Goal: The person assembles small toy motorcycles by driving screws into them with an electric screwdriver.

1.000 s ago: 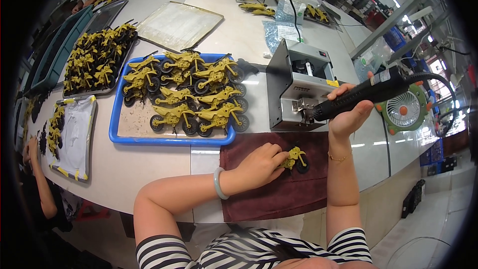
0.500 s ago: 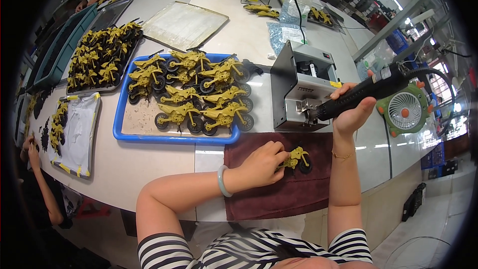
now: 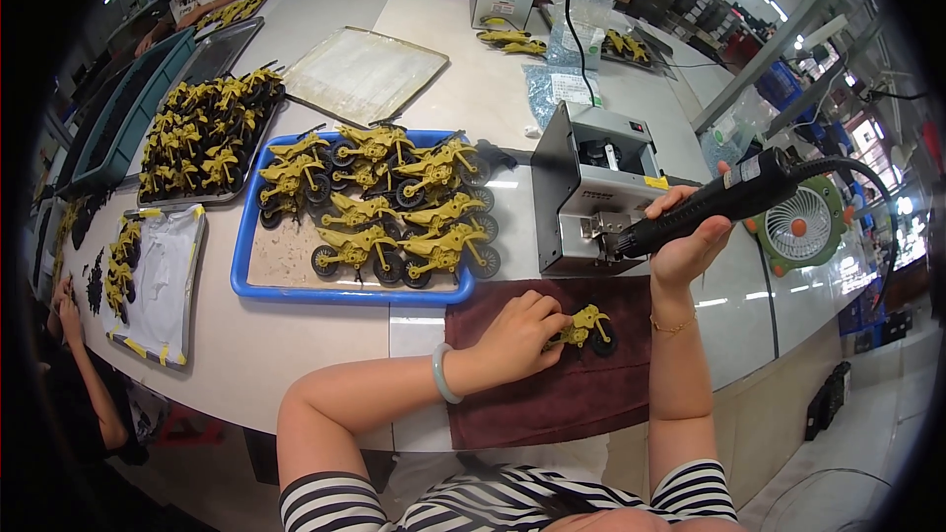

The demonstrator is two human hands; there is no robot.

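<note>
My left hand is closed on the rear part of a yellow toy motorcycle, which lies on a dark red cloth. The motorcycle's black wheel shows at its right end; my fingers hide the other end. In my right hand is a black electric screwdriver, tilted with its tip down to the left. That tip meets the front outlet of a grey metal box-shaped machine, likely a screw feeder. The contact point itself is too small to make out.
A blue tray of yellow toy motorcycles stands left of the cloth. Beyond are another full tray, an empty-looking flat tray and plastic bags. A green fan stands right. A co-worker's hands are at far left.
The whole view has shifted slightly, so things sit lower in the picture. My left hand stays on the motorcycle, and the screwdriver tip remains at the machine's front. A person's arms now show at the far side.
</note>
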